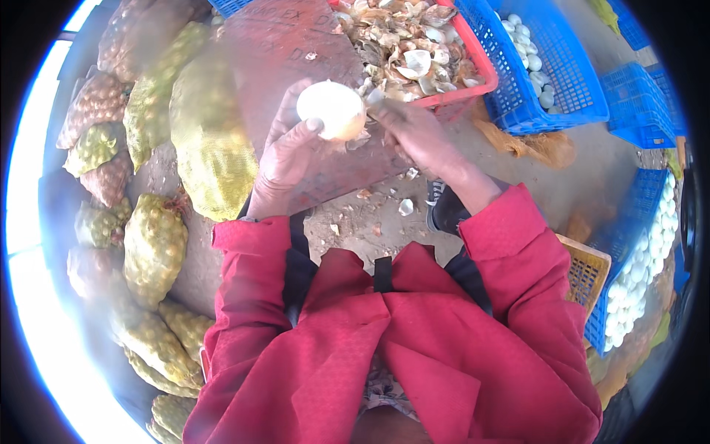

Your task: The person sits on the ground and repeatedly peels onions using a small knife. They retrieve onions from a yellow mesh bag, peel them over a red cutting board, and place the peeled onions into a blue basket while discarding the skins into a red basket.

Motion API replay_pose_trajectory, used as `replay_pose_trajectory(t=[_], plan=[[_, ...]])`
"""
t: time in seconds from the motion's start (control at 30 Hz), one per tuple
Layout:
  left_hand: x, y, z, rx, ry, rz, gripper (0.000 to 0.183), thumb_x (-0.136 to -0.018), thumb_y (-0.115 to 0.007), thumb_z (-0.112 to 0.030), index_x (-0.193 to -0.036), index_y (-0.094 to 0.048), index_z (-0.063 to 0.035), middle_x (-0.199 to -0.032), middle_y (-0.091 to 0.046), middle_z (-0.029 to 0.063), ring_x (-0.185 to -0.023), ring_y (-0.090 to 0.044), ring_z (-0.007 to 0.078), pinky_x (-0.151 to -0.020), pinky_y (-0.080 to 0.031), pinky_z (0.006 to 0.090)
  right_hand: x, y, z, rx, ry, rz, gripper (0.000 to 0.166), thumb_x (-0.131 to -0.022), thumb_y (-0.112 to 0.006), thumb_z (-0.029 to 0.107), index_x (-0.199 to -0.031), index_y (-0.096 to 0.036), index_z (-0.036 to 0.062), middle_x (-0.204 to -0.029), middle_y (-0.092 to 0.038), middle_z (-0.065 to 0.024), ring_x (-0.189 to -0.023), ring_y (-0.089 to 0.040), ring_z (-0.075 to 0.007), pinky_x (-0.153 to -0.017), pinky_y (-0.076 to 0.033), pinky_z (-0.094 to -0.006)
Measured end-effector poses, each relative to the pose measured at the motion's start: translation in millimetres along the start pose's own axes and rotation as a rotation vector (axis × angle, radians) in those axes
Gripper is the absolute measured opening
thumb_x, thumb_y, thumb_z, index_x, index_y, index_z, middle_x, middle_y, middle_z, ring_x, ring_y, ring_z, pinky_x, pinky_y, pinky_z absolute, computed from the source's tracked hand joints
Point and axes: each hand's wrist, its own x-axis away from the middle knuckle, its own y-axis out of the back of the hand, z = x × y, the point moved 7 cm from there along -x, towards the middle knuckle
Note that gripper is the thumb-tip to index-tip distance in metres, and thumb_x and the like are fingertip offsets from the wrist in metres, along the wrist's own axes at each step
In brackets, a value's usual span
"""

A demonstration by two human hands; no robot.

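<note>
My left hand [291,141] grips a large peeled, pale onion [331,108], fingers behind it and thumb across its front. My right hand [413,130] is curled close to the onion's right side. At its fingertips shows a small pale flat piece [375,97], too blurred to tell as skin or blade. Loose skin [358,140] hangs under the onion. Both hands are above a reddish board [288,55] that bears writing. Just beyond them, a red plastic crate [488,77] is heaped with dry onion skins [416,47].
Blue plastic crates with peeled onions stand at the far right [577,94] and near right [599,311]. A tan crate [591,266] is by my right elbow. Full mesh sacks [213,166] line the left. Skin scraps [406,207] litter the floor near my shoe [446,208].
</note>
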Motion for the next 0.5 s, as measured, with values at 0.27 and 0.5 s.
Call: replay_pose_trajectory(t=[0.27,0.5], plan=[[-10,22,23,0.168,0.083,-0.225,0.048,-0.077,-0.058,-0.005,-0.12,-0.036,-0.0073,-0.107,-0.051,0.0133,-0.095,-0.055,0.0281,-0.078,-0.049,0.0403,8,-9,27,0.048,0.218,-0.236,0.04,-0.089,-0.041,0.028,-0.116,-0.042,-0.0026,-0.072,-0.058,-0.0214,-0.068,-0.06,-0.0351,-0.061,-0.046,-0.0419],[-14,37,36,0.019,0.04,-0.345,0.036,-0.08,-0.055,-0.011,-0.113,-0.041,-0.0019,-0.106,-0.053,0.0123,-0.093,-0.057,0.0234,-0.075,-0.051,0.0388,4,-38,32,0.359,0.355,-0.269,0.052,-0.088,-0.044,0.024,-0.129,-0.026,-0.0033,-0.107,-0.052,-0.0275,-0.089,-0.056,-0.0387,-0.072,-0.046,-0.0442]])
